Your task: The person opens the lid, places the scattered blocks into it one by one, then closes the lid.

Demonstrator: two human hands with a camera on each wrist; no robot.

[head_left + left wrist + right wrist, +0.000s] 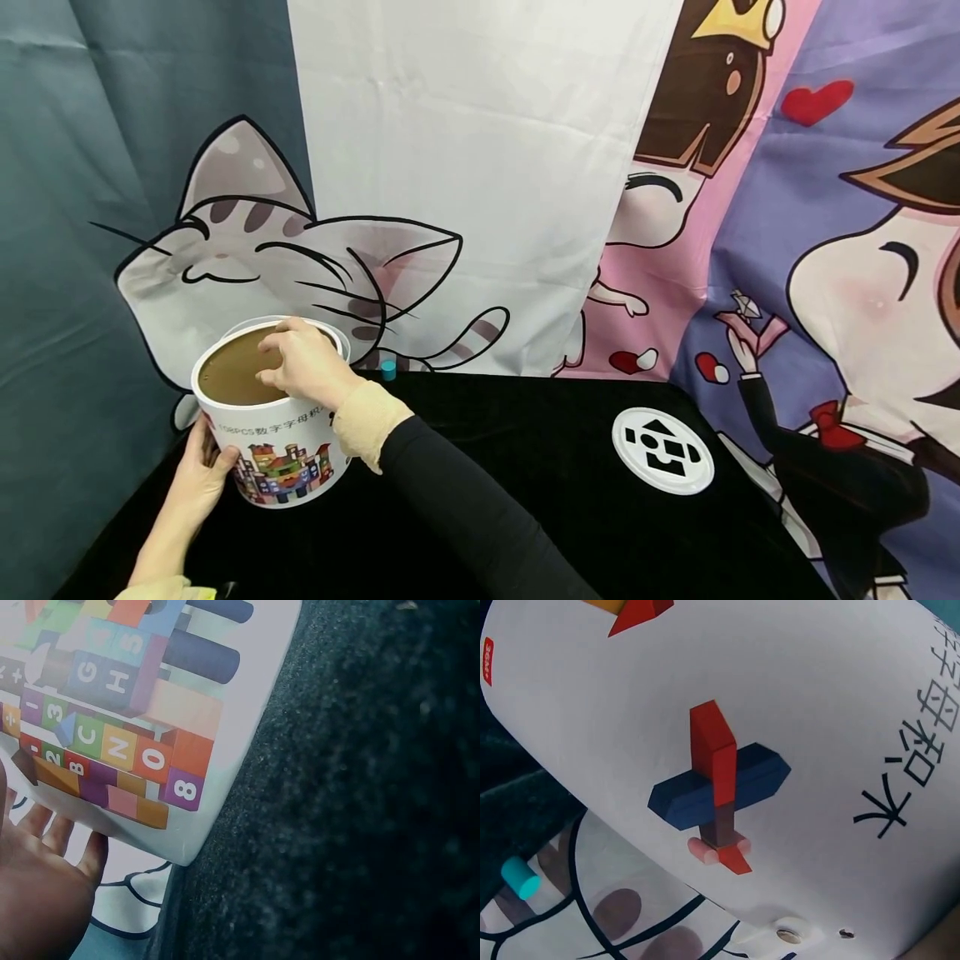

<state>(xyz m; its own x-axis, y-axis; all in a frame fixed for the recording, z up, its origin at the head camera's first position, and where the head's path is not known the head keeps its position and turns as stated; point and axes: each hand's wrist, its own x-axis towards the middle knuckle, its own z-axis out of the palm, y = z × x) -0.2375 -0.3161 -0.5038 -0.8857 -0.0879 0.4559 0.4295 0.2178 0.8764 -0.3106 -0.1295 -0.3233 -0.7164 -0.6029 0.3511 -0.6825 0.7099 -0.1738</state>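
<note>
A white bucket [258, 417] printed with colourful blocks and lettering stands at the left of the black-covered table. Its open mouth faces up and shows a brown inside. My left hand [197, 471] rests against its left side, thumb toward the front. In the left wrist view, the fingers of that hand reach along the printed wall. Over the mouth, my right hand [307, 362] has its thumb and fingers spread apart and dipping past the rim, with nothing visible between them. The right wrist view shows mainly the bucket's outside, printed with a red and blue block plane.
A small cyan cylinder [387, 370] stands at the table's back edge, behind and right of the bucket. Farther right lies a white round lid [693, 473] with shaped cutouts. Cartoon-printed cloth [480, 125] hangs behind the table.
</note>
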